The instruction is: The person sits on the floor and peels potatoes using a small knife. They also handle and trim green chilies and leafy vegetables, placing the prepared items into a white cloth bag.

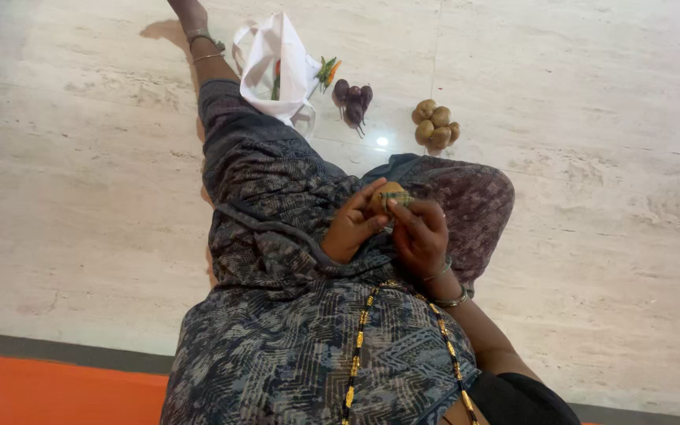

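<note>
Frame centre: left hand (352, 228) gripped a brown potato (383, 196) over the lap; right hand (420, 234) fingers closed on a small peeler (397, 200) against it. More potatoes (435, 124) lay on the floor (592, 157), upper centre.

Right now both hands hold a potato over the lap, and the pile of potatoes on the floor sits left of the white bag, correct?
Not quite. The head view shows the pile of potatoes right of the white bag, past the dark purple vegetables. Both hands, left and right, do hold a potato.
</note>
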